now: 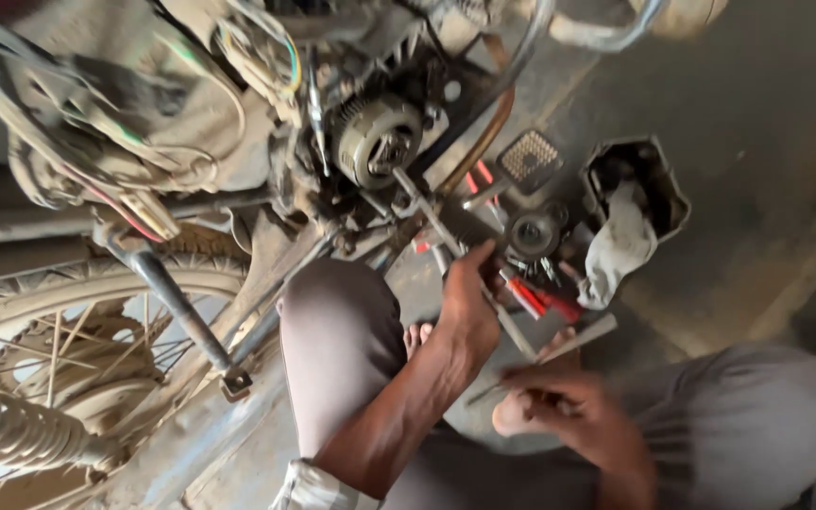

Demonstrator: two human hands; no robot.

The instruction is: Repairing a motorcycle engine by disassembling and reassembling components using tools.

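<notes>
your left hand (pixel 469 293) is clamped on a wrench (pixel 512 326), right hand (pixel 559 401) pinching a thin rod (pixel 545 357); the wrench could slip onto those loose tools (pixel 535 297) just beyond your left hand.

The person squats on the floor (pixel 767 170) beside a stripped motorcycle, knees in grey trousers on either side. The left hand (pixel 469 293) reaches among the tools lying by the engine, its fingers closed about a long metal tool (pixel 512 326). The right hand (pixel 559 401) pinches a thin flat metal strip (pixel 573 345) just above a bare foot (pixel 512 416). Red-handled tools (pixel 535 300) lie just beside the left hand, near a dark round part (pixel 533 233). A dirty rag (pixel 620 246) (greyish white) hangs from a black tray (pixel 639 184). The round engine rotor (pixel 377 142) sits exposed above, and a spoked wheel (pixel 77 331) fills the lower left.
</notes>
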